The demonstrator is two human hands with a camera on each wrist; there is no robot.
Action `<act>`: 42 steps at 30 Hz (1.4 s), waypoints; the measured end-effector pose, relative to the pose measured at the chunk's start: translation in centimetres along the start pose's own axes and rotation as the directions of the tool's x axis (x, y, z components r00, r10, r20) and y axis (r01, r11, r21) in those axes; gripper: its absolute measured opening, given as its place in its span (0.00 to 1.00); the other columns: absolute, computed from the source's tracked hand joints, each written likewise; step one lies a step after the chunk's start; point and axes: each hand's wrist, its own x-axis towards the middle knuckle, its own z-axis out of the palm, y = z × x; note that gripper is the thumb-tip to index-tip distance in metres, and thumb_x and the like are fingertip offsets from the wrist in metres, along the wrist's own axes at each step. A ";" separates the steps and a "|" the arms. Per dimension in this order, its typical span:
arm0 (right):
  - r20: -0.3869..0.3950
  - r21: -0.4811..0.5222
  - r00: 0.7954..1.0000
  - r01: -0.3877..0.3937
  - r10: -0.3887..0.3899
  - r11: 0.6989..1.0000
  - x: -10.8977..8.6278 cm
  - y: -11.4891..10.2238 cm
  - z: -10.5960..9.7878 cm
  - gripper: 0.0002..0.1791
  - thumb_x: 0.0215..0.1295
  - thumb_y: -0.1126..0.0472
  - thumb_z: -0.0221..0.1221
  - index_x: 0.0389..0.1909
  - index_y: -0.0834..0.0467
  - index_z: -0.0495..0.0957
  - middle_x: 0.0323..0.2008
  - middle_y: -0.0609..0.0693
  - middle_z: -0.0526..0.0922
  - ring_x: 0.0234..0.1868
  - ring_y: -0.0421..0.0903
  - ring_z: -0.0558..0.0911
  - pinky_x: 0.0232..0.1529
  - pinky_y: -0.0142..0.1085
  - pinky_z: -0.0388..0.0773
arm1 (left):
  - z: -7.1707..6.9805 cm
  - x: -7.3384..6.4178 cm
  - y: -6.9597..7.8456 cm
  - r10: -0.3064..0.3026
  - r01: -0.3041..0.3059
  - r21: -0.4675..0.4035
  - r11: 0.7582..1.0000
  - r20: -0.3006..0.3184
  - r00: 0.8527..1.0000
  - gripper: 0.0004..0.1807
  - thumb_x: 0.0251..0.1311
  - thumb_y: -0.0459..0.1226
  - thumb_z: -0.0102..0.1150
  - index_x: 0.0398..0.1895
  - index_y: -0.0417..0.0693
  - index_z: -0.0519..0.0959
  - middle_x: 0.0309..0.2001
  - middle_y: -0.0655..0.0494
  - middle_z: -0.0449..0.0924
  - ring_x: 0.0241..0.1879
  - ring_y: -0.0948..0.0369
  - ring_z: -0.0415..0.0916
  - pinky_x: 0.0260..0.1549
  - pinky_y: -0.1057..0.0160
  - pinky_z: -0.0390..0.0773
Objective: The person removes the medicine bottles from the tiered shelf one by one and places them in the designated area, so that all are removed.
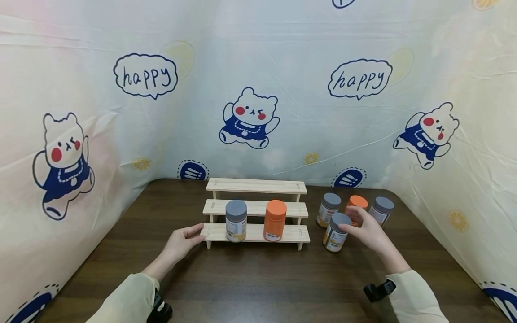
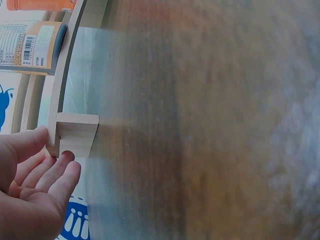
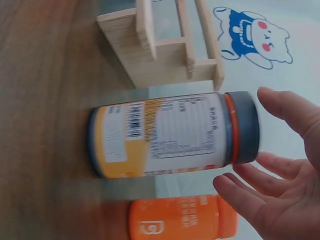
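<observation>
Sleeves (image 1: 418, 298) nearest; left hand (image 1: 179, 244) pinches rack (image 1: 254, 233); right hand (image 1: 369, 229) holds grey-lidded jar (image 1: 335, 240); three jars (image 1: 328, 211) behind.

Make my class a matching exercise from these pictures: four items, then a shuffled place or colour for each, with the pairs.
1. Left hand
2. Right hand
3. Orange jar on the rack
4. Tabletop

A. standing on the lowest step
B. at the grey lid of a jar beside the rack
C. dark brown
D. at the rack's left end

Pairs: 1-D, 2-B, 3-A, 4-C
</observation>
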 end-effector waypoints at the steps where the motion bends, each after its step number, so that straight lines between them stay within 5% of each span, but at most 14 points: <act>1: -0.006 0.000 1.000 0.005 -0.005 1.000 0.1 -0.3 -0.2 0.35 0.59 0.54 0.62 0.60 0.70 0.61 0.55 0.70 0.68 0.54 0.64 0.69 0.51 0.54 0.68 | 0.0 0.0 0.0 -0.002 0.002 0.001 1.000 -0.001 1.000 0.24 0.59 0.33 0.58 0.59 0.36 0.71 0.58 0.40 0.68 0.58 0.48 0.64 0.49 0.53 0.70; 19: -0.011 0.017 0.993 0.119 -0.119 0.993 3.1 -8.7 -2.1 0.37 0.59 0.51 0.62 0.65 0.62 0.58 0.60 0.63 0.65 0.59 0.60 0.66 0.54 0.54 0.65 | 0.0 0.1 -0.1 -0.007 0.007 -0.001 1.000 -0.003 1.000 0.24 0.59 0.34 0.58 0.59 0.37 0.71 0.58 0.41 0.68 0.58 0.48 0.65 0.48 0.54 0.71; 29: 0.055 0.090 0.974 0.212 -0.218 0.973 4.9 -11.5 0.8 0.36 0.58 0.55 0.63 0.64 0.61 0.59 0.59 0.61 0.67 0.60 0.57 0.66 0.54 0.51 0.67 | 0.0 0.0 0.0 -0.019 0.019 -0.006 1.000 -0.007 1.000 0.24 0.58 0.34 0.59 0.58 0.37 0.71 0.58 0.41 0.69 0.58 0.49 0.65 0.47 0.56 0.72; 42: 0.158 0.176 0.953 0.230 -0.258 0.957 5.3 -10.9 6.1 0.35 0.57 0.58 0.64 0.63 0.63 0.61 0.57 0.61 0.69 0.57 0.57 0.69 0.53 0.51 0.68 | 0.0 0.0 0.0 -0.011 0.011 -0.004 1.000 -0.006 1.000 0.24 0.58 0.34 0.59 0.58 0.37 0.71 0.58 0.41 0.69 0.57 0.49 0.65 0.44 0.59 0.73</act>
